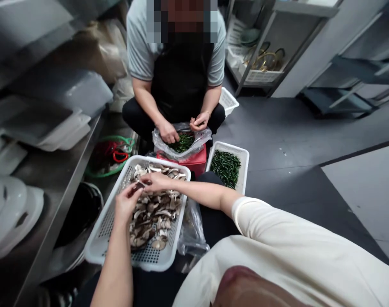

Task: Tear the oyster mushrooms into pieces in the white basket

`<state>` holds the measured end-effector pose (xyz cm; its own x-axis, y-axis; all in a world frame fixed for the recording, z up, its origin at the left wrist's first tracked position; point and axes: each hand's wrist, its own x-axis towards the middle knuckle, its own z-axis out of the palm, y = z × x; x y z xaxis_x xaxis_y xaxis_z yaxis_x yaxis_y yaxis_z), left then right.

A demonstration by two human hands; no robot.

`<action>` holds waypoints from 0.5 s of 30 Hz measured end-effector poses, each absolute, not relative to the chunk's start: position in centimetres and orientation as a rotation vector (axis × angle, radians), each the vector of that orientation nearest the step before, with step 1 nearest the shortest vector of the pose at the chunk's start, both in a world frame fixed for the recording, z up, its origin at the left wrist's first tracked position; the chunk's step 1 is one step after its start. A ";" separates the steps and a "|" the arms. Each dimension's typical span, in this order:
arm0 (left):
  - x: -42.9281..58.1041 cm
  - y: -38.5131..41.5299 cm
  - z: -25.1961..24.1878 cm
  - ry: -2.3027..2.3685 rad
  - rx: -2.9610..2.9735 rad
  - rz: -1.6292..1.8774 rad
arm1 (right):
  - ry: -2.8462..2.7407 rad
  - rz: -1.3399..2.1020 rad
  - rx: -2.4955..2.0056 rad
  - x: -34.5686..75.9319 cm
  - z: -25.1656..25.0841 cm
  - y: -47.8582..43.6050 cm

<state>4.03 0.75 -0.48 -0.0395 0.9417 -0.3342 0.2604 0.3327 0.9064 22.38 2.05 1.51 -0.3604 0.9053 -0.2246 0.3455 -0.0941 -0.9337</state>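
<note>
A white perforated basket (100, 245) in front of me holds many torn brown-and-white mushroom pieces (152, 213). Over its upper left part, my left hand (126, 200) and my right hand (156, 182) meet. Between their fingertips is a small dark mushroom piece (140, 185), which both hands pinch. Its exact shape is partly covered by the fingers. A clear plastic bag (193, 228) hangs down beside the basket's right side.
Opposite squats a co-worker, hands in a plastic bag (164, 147) of green chillies on a red container (197, 160). A white basket of green chillies (226, 166) stands right of it. Along the left runs a metal shelf (69, 170), with a green basket (109, 170) beyond it.
</note>
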 end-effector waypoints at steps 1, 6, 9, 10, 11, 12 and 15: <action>4.0 0.7 -0.5 1.534 1.122 0.798 | -1.603 1.544 -1.351 22.4 1.5 2.0; 4.2 0.3 0.3 1.551 1.061 0.749 | -1.378 1.842 -1.333 22.2 1.1 1.3; 4.8 0.4 0.8 1.595 1.099 0.725 | -1.261 1.855 -1.387 21.8 0.5 1.4; 4.9 0.5 0.9 1.609 1.111 0.740 | -1.206 1.852 -1.405 21.7 0.3 1.6; 5.0 0.6 0.9 1.622 1.123 0.765 | -1.145 1.849 -1.420 21.6 0.2 1.9; 4.9 0.6 0.9 1.630 1.136 0.795 | -1.083 1.847 -1.430 21.5 0.0 2.3; 4.2 0.7 0.1 1.612 1.138 0.885 | -0.953 1.850 -1.420 21.7 -0.1 3.4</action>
